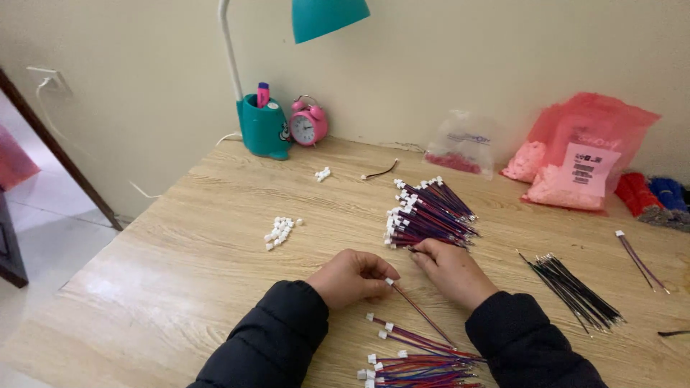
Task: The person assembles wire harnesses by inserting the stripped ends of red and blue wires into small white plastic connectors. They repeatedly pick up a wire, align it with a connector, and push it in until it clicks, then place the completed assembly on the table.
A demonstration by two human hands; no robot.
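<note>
Mid-assembly on pale wooden tabletop (215, 237): left hand (350, 278) fingers pinched shut on thin purple-red wire with white plug (410, 302); right hand (454, 271) fingertips touching bundled pile of plugged wires (428, 212), grip unclear.

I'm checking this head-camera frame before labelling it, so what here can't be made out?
- Left hand: fingertips curl under, so its grip on the thin red-and-blue wire with a white plug is hidden.
- Right hand: it covers whatever its fingers touch at the large bundle of white-tipped wires.
- Near pile of plugged wires: cut off by the bottom edge.
- Small white plastic connectors: too small for detail.
- Teal desk lamp: shade cropped at the top.
</note>
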